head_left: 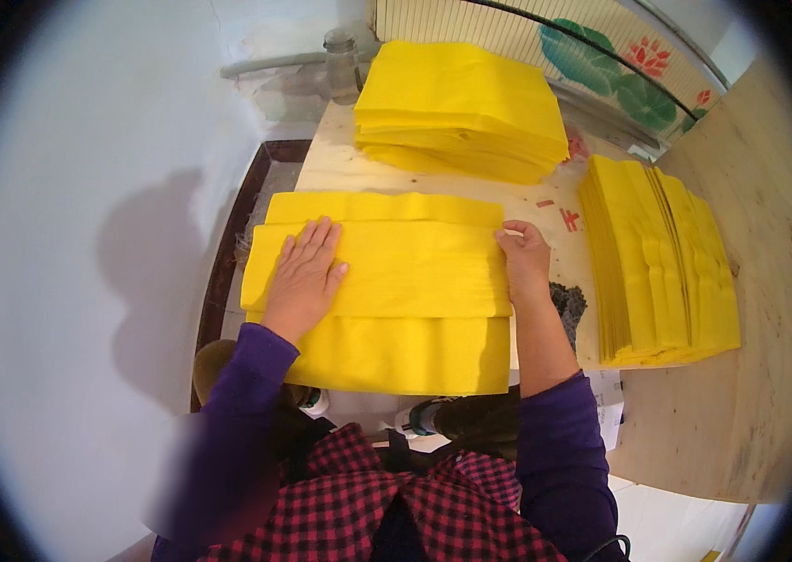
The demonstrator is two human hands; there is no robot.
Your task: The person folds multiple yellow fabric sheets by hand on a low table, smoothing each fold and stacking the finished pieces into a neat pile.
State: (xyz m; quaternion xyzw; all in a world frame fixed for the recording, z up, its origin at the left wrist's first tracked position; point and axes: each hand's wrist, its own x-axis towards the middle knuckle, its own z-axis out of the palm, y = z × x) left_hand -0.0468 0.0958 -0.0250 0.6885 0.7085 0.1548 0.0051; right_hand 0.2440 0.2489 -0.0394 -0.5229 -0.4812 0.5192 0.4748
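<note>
A layered pile of yellow fabric sheets (405, 361) lies in front of me, its near edge hanging past the table's front. Across its middle sits a narrower yellow fabric piece (414, 272) with a straight fold along its near side. My left hand (307, 276) rests flat on the left part of this piece, fingers stretched and thumb apart. At the right edge, my right hand (525, 258) has its thumb and forefinger pinched on the fabric's upper corner. How many layers it pinches is hidden.
A tall yellow fabric stack (461, 84) stands at the back of the wooden table (330, 159), and another stack (658, 262) at the right. Red scraps (569, 220) and a dark grey crumpled cloth (569, 309) lie between. A glass jar (342, 70) stands behind, left; a white wall (68, 234) borders the left.
</note>
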